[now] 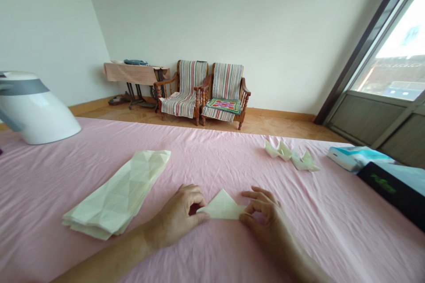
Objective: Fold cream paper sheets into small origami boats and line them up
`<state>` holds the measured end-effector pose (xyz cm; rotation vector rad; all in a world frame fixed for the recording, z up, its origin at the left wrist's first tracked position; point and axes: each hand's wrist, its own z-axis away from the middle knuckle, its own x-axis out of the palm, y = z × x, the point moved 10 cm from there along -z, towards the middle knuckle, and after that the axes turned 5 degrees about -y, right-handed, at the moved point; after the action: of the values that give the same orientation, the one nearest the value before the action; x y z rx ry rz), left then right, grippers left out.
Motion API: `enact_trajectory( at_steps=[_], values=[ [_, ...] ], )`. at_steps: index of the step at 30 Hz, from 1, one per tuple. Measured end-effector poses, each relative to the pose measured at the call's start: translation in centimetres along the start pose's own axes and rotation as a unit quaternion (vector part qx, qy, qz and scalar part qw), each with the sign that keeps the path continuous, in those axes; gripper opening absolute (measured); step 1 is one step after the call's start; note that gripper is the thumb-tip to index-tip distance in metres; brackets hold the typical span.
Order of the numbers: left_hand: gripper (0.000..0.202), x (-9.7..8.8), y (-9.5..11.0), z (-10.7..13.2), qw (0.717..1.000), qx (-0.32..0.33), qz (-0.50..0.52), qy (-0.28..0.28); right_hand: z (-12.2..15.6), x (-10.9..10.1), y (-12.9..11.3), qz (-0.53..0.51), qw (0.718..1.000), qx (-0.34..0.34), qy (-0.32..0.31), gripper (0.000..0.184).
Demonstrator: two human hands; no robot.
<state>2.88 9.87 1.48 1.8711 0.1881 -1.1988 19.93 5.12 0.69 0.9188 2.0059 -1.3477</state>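
Note:
A small folded piece of pale green paper lies on the pink tablecloth, a triangular peak pointing away from me and its straight edge towards me. My left hand pinches the left end between thumb and fingers. At the opposite end, my right hand has thumb and index finger closed on the paper, the other fingers loosely bent. To the left rests a stack of creased pale green paper sheets. Farther off on the right sit several folded paper shapes with pointed tips.
A white and grey jug stands at the table's left edge. On the right are a blue and white packet and a black box. Beyond the table are two wooden armchairs with striped covers and a cloth-covered side table.

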Motion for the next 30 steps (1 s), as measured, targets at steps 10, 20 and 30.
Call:
enact_trajectory(
  at_steps=[10,20,30],
  values=[
    [0.02,-0.2,-0.4,0.2,1.0,-0.026,-0.002,0.004,-0.1,0.4,0.9,0.0,1.0,0.006,-0.022,0.015],
    [0.029,-0.4,-1.1,0.1,0.999,-0.044,-0.027,0.015,-0.2,0.8,1.5,0.002,0.998,0.05,-0.044,0.019],
    [0.028,-0.4,-1.0,0.3,0.997,-0.061,-0.049,0.023,-0.4,0.9,1.3,0.028,0.997,0.046,-0.047,0.02]
  ],
)
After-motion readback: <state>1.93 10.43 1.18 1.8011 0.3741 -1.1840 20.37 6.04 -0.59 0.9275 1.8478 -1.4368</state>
